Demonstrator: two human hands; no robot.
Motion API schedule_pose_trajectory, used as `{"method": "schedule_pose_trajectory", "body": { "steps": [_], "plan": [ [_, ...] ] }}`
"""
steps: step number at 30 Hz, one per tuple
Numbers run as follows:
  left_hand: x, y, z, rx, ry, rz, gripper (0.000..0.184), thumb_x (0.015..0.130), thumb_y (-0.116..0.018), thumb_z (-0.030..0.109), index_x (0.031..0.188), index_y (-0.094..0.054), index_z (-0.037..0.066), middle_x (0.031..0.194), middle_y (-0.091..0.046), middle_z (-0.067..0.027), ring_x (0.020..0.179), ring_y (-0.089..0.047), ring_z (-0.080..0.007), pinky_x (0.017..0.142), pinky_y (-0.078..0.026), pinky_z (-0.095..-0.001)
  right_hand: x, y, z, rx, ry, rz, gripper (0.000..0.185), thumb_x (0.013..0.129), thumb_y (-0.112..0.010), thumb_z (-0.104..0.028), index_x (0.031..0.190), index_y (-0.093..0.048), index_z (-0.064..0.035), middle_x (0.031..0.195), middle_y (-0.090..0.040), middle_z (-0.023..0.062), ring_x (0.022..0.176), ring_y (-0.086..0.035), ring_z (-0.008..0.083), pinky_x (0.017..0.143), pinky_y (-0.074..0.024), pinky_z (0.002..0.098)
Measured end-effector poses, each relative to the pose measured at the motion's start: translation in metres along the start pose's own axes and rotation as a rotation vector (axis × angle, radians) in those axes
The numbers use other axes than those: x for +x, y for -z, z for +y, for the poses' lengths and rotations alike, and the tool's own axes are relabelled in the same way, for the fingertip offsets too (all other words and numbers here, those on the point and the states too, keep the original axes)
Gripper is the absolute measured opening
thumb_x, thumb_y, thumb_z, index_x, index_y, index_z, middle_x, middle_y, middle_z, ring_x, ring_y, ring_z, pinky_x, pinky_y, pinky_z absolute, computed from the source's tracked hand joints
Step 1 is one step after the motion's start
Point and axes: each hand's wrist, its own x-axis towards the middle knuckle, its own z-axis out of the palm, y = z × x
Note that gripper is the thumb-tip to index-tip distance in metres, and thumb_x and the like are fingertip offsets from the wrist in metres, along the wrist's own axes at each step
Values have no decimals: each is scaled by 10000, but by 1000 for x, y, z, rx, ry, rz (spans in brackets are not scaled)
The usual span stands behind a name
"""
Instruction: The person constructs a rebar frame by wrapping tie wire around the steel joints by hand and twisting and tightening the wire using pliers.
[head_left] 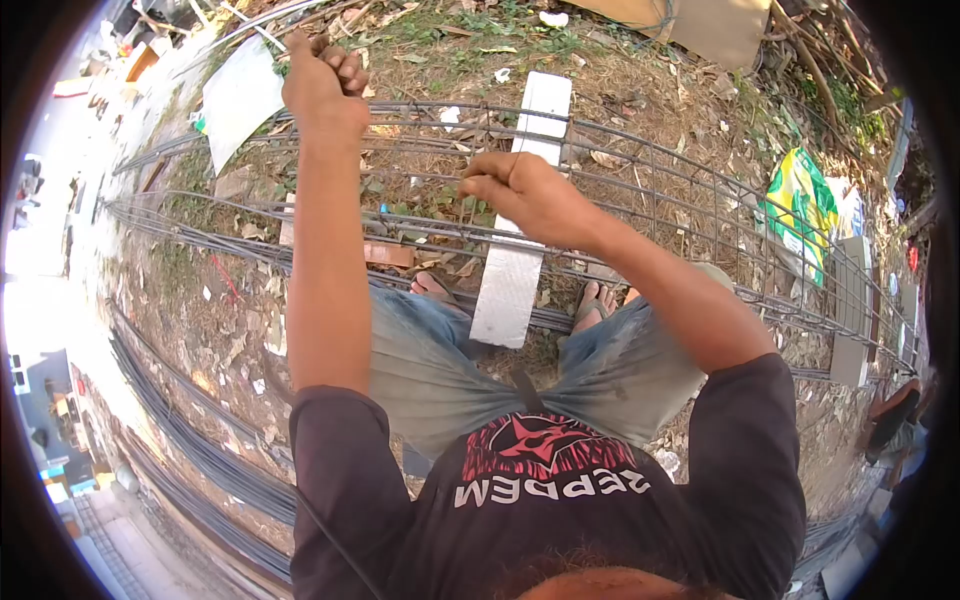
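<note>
Nearest the camera, a dark T-shirt (600, 520) with inverted white lettering and a red graphic covers the torso; below it, faded jeans (630, 365) spread over two sandalled feet (592, 303). Beyond the knees, a rebar cage (690, 212) of long bars and cross ties runs from side to side, its bars crossing in front of a white plank (510, 285). Right hand (530, 200): above the cage, beside the plank; thumb and forefinger are drawn close together, but whether anything is pinched between them cannot be told. Left hand (325, 82): extended past the cage's far bars, fingers curled inward, contents of the grip not discernible. A pale sheet (240, 105) lies just beside it. Surroundings: a reddish block (388, 254) near one foot; a green, yellow and white sack (805, 215) at right; loose rebar bundles (205, 460) at left, on littered ground (700, 120).
</note>
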Motion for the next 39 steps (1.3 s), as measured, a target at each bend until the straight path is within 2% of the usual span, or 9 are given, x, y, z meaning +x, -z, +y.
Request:
{"method": "schedule_pose_trajectory", "body": {
  "steps": [5,8,9,11,15,22,28,36,39],
  "plan": [
    [28,77,70,622,-216,535,603,1052,-547,536,1276,-560,-24,1026,-686,-178,923,-667,-299,722,-541,-431,-2,55,14,-231,-47,279,288,1024,-626,-290,1100,-737,-35,848,-721,173,788,-686,278,775,-535,402],
    [-5,52,89,1558,-994,479,689,1030,-624,473,1511,-456,8,1331,-651,-201,1164,-668,-304,999,-534,-441,-14,58,10,-746,2,208,236,1014,-658,-218,1092,-735,-8,794,-725,91,720,-598,123,720,-506,327],
    [-20,24,86,1402,-1052,154,593,1004,-678,456,1416,-582,41,1272,-689,-143,1155,-664,-277,1020,-510,-412,-17,54,7,-659,65,117,222,1005,-666,-199,1099,-735,-10,808,-731,97,734,-612,124,730,-512,323],
    [-63,-23,52,1312,-767,-328,545,984,-698,491,1327,-672,68,1253,-720,-139,1187,-654,-273,1026,-494,-401,-22,47,0,-495,184,-65,203,987,-682,-162,1114,-735,-12,838,-743,110,763,-639,127,749,-526,314],
    [-104,-51,-41,1446,-472,-792,500,932,-741,450,1217,-706,42,1126,-738,-179,1031,-705,-357,916,-541,-450,-22,88,-17,62,118,335,164,989,-703,-161,1052,-749,-17,866,-698,-23,752,-532,52,675,-432,253],
    [-76,-39,-64,1568,-595,-865,381,979,-663,446,1022,-763,81,872,-727,-136,838,-692,-374,701,-542,-473,-53,142,3,-151,-28,288,187,988,-711,-170,1071,-767,-12,886,-699,-22,781,-525,53,711,-435,243],
    [-89,-40,-93,1788,-464,-1006,446,999,-605,510,1092,-734,93,851,-732,-122,864,-711,-365,750,-556,-501,-67,151,-9,-550,-153,493,225,987,-690,-187,1076,-756,9,744,-663,78,664,-524,111,644,-449,324],
    [-110,-48,-109,1424,-417,-763,376,1063,-521,438,1171,-624,93,804,-701,-186,835,-687,-421,725,-520,-536,-48,109,-8,-440,-7,370,196,982,-693,-163,1109,-752,-27,911,-729,122,728,-621,187,722,-508,344],
    [-101,-51,-107,1362,-569,-654,329,1059,-539,396,1098,-618,78,766,-684,-201,785,-672,-436,683,-515,-539,-44,103,-30,-1137,407,766,249,965,-717,-187,1193,-739,-89,1074,-709,107,903,-662,240,806,-525,370]
  ]
}}
